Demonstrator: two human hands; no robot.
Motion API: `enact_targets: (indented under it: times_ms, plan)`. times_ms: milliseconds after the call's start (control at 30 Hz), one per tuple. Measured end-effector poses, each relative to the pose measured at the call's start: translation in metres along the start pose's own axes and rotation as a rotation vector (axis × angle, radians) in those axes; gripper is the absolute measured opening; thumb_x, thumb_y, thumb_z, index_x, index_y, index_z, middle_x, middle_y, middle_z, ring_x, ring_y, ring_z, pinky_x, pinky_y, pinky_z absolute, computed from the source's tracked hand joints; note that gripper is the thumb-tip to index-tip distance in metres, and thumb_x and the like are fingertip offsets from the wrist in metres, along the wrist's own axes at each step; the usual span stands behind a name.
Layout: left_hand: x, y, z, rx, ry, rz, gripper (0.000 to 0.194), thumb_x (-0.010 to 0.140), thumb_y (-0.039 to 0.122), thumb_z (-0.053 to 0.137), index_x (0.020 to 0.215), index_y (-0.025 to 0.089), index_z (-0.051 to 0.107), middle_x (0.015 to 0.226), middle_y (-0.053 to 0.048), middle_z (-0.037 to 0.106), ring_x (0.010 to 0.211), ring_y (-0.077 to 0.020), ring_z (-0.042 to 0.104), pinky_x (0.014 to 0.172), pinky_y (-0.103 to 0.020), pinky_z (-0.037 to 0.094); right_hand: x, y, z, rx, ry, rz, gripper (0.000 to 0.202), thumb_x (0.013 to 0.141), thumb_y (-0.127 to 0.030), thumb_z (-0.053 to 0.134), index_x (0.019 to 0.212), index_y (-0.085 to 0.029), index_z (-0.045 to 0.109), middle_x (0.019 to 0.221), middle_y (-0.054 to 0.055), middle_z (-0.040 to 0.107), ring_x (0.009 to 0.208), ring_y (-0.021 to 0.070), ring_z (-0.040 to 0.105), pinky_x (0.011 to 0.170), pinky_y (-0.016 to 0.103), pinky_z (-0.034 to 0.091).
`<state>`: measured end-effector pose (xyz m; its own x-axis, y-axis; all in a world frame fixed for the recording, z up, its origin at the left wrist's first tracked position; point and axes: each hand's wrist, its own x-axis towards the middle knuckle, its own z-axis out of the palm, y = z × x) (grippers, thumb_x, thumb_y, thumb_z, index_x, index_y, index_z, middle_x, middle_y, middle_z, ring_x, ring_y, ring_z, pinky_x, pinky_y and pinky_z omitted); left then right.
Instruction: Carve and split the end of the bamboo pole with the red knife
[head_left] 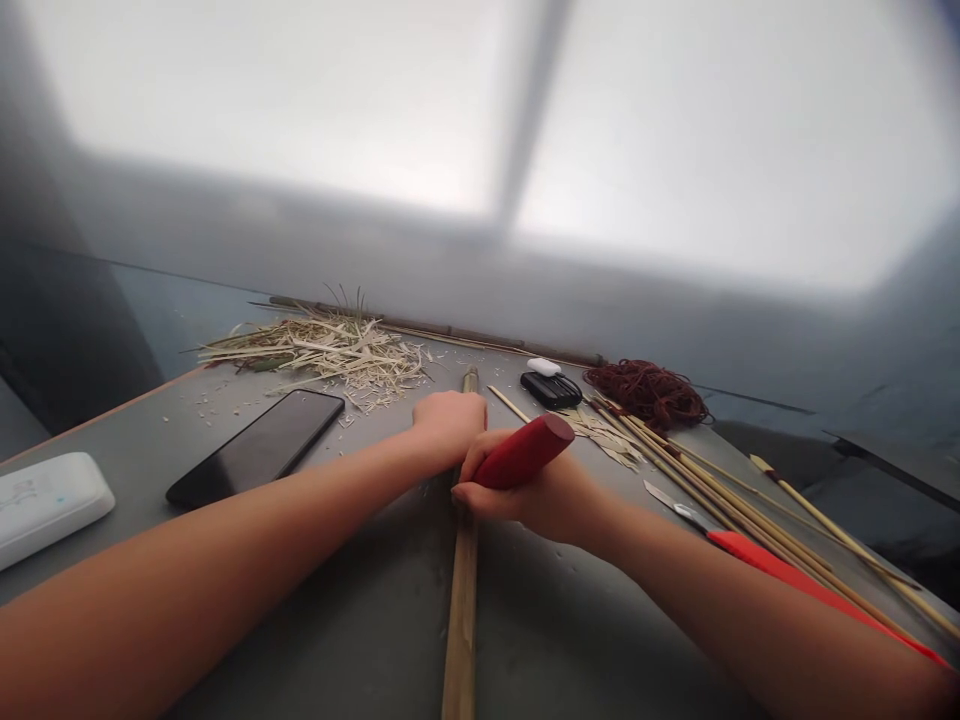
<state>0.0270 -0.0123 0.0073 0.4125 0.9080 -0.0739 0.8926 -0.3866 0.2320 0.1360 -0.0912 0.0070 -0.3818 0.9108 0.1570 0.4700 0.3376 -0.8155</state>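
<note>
A long bamboo stick (460, 620) runs straight away from me along the middle of the table. My left hand (448, 428) is closed around it near its far end, whose tip (470, 380) shows just beyond my fist. Right behind it, my right hand (536, 500) grips a tool by its thick red handle (521, 455), tilted up to the right. The working end of that tool is hidden by my fingers, at the stick's surface. Both hands are very close together, and I cannot tell whether they touch.
A heap of pale shavings (352, 350) lies at the back left, near a black phone (259, 447) and a white case (52, 505). To the right are thin sticks (712, 500), a red-handled craft knife (780, 570), brown cord (649, 393) and a small black device (551, 390).
</note>
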Motion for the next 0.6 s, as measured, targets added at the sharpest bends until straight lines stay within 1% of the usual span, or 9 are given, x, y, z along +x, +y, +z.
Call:
enact_targets:
  times_ms: [133,233,333,467,533,600]
  plan:
    - [-0.003,-0.005,-0.001,-0.043,-0.020,0.033,0.027,0.078,0.031,0.055,0.101,0.024,0.067,0.105,-0.008,0.071,0.095,-0.0288,0.065,0.075,-0.033,0.047,0.000,0.009,0.002,0.053,-0.008,-0.037,0.009,0.066,-0.023,0.069,0.065,-0.017,0.062,0.059,-0.002,0.057,0.056,0.0112,0.047,0.051,0.023,0.037]
    - [-0.006,-0.012,-0.002,-0.093,-0.049,0.069,0.030,0.078,0.033,0.056,0.106,0.025,0.063,0.108,-0.006,0.070,0.096,-0.0264,0.063,0.075,-0.031,0.046,-0.001,0.018,0.005,0.116,0.021,-0.100,0.008,0.069,-0.023,0.068,0.067,-0.017,0.063,0.067,0.001,0.062,0.063,0.0138,0.053,0.058,0.026,0.042]
    - [-0.005,-0.018,-0.002,-0.122,-0.059,0.128,0.033,0.078,0.038,0.057,0.107,0.022,0.060,0.106,-0.006,0.070,0.092,-0.0249,0.062,0.071,-0.029,0.045,-0.002,0.026,0.007,0.194,0.042,-0.132,0.006,0.071,-0.021,0.068,0.069,-0.018,0.063,0.076,0.003,0.066,0.073,0.0173,0.060,0.068,0.029,0.047]
    - [-0.003,-0.021,-0.003,-0.102,-0.071,0.197,0.031,0.084,0.039,0.049,0.107,0.020,0.059,0.099,-0.007,0.070,0.084,-0.0224,0.062,0.066,-0.027,0.043,-0.002,0.033,0.006,0.284,0.049,-0.138,0.008,0.071,-0.023,0.069,0.070,-0.019,0.062,0.078,0.003,0.067,0.074,0.0172,0.062,0.070,0.031,0.050]
    - [-0.003,-0.021,-0.004,-0.093,-0.062,0.196,0.031,0.084,0.039,0.048,0.106,0.021,0.059,0.097,-0.006,0.071,0.083,-0.0217,0.062,0.066,-0.027,0.043,-0.002,0.033,0.006,0.297,0.052,-0.145,0.008,0.071,-0.022,0.069,0.069,-0.019,0.061,0.079,0.003,0.068,0.075,0.0169,0.062,0.070,0.031,0.050]
    - [-0.004,-0.019,-0.003,-0.095,-0.043,0.157,0.030,0.082,0.039,0.051,0.104,0.022,0.060,0.099,-0.005,0.071,0.085,-0.0217,0.062,0.068,-0.027,0.043,-0.002,0.031,0.005,0.270,0.045,-0.156,0.007,0.071,-0.021,0.067,0.068,-0.019,0.061,0.078,0.003,0.067,0.074,0.0165,0.061,0.069,0.030,0.049]
